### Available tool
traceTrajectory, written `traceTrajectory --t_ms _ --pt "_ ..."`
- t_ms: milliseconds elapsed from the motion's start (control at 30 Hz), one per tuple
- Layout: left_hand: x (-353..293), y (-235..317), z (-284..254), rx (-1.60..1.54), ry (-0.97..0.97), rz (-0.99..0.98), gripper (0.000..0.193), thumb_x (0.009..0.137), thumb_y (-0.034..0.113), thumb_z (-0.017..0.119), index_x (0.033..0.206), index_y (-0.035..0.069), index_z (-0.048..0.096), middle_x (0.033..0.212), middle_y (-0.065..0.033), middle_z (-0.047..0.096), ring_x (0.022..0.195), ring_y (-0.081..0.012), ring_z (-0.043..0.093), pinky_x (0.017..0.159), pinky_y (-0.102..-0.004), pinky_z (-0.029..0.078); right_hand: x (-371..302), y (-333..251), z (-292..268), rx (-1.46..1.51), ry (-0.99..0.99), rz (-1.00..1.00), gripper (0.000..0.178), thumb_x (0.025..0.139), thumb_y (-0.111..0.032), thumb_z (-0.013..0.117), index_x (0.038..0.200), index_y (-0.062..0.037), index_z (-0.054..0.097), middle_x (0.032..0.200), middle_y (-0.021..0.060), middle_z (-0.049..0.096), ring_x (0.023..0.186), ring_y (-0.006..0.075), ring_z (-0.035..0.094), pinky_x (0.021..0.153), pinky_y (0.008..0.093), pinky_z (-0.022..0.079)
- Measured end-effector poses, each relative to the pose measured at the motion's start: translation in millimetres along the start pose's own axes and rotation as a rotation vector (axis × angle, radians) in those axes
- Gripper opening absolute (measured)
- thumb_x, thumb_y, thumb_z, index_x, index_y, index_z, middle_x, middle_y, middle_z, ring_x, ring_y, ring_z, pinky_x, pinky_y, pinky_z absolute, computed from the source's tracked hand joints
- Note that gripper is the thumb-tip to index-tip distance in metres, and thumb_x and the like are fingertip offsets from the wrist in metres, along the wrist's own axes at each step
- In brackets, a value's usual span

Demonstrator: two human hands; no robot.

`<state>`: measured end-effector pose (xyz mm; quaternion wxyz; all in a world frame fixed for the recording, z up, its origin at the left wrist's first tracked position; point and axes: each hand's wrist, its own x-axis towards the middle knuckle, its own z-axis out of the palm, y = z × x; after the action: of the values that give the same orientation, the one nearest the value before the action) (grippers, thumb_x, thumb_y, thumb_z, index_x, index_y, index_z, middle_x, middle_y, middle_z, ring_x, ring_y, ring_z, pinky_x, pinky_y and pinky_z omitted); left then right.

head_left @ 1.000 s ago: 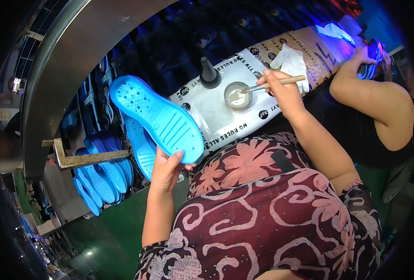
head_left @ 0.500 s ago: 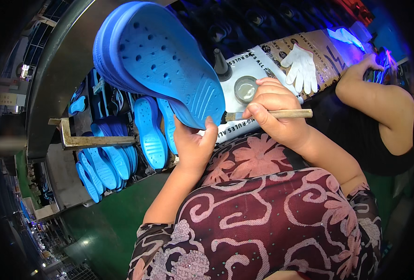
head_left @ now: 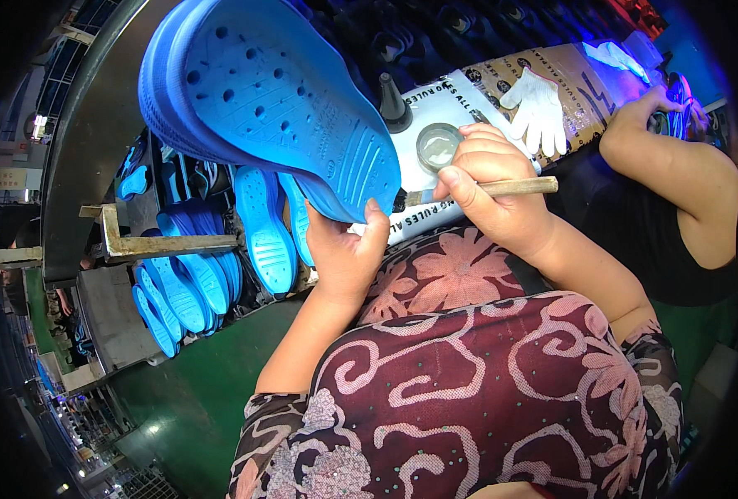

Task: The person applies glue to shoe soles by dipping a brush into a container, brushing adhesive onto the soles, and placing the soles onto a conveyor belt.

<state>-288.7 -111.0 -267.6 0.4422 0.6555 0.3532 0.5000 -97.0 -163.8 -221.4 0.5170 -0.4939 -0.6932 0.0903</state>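
Observation:
A large blue shoe sole, dotted with holes and ribbed at its near end, is gripped at that end by my left hand. It is held up off the table, tilted. My right hand closes round a wooden-handled brush. The brush's dark bristles point left and meet the sole's near right edge; whether they touch it I cannot tell. Just beyond my right fingers stands a round glass jar with whitish liquid in it.
Several more blue soles lie to the left, beside a metal bracket. A dark cone-shaped object stands behind the jar. A white glove rests on brown printed sheeting. At the right, another person's arm reaches over the table.
The sole has shifted a little up and to the left in the picture. My right hand and the brush have moved slightly, and the brush still points at the sole's edge.

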Motion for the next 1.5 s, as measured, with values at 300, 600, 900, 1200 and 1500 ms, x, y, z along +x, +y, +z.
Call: traceTrajectory --t_ms 300,600,900,1200,1500 --pt "0 1 -2 0.046 0.01 0.024 0.046 0.075 0.0 0.061 0.116 -0.005 0.04 0.099 -0.015 0.061 0.088 -0.0198 0.062 0.081 -0.0308 0.048 1 0 0 -0.134 -0.042 -0.059 0.019 0.08 -0.017 0.064 0.064 -0.007 0.062 0.06 0.0041 0.055 0.062 0.0239 0.054 0.08 0.0377 0.042" --pt "-4 0 -1 0.015 -0.002 0.025 0.046 0.075 -0.002 0.06 0.116 -0.005 0.04 0.102 -0.0148 0.059 0.091 -0.0194 0.06 0.083 -0.0303 0.047 -4 -3 7 -0.016 -0.054 -0.069 0.019 0.08 -0.017 0.065 0.064 -0.0071 0.064 0.06 0.0048 0.055 0.06 0.0237 0.052 0.08 0.0377 0.042" --pt "-3 -3 2 0.032 0.025 0.133 0.047 0.074 -0.004 0.061 0.116 -0.005 0.04 0.101 -0.0143 0.059 0.09 -0.0199 0.06 0.083 -0.0304 0.047 -4 -1 6 0.025 -0.01 -0.032 0.021 0.079 -0.019 0.067 0.063 -0.0061 0.063 0.057 0.0059 0.054 0.056 0.0237 0.052 0.077 0.0381 0.043" --pt "-3 -7 0 0.062 0.069 0.219 0.041 0.072 -0.005 0.062 0.109 -0.004 0.045 0.098 -0.0135 0.06 0.086 -0.02 0.062 0.079 -0.0304 0.048 -8 0 8 0.01 -0.074 -0.04 0.023 0.08 -0.017 0.066 0.061 -0.0056 0.061 0.055 0.0058 0.054 0.053 0.0232 0.05 0.071 0.0354 0.042" --pt "-2 -12 1 0.006 0.04 0.313 0.037 0.069 -0.006 0.062 0.105 -0.004 0.051 0.093 -0.0127 0.061 0.08 -0.0194 0.06 0.074 -0.0298 0.049 -3 -5 11 0.026 -0.005 -0.039 0.019 0.079 -0.015 0.066 0.062 -0.0058 0.062 0.057 0.0053 0.055 0.055 0.022 0.051 0.073 0.0355 0.042"
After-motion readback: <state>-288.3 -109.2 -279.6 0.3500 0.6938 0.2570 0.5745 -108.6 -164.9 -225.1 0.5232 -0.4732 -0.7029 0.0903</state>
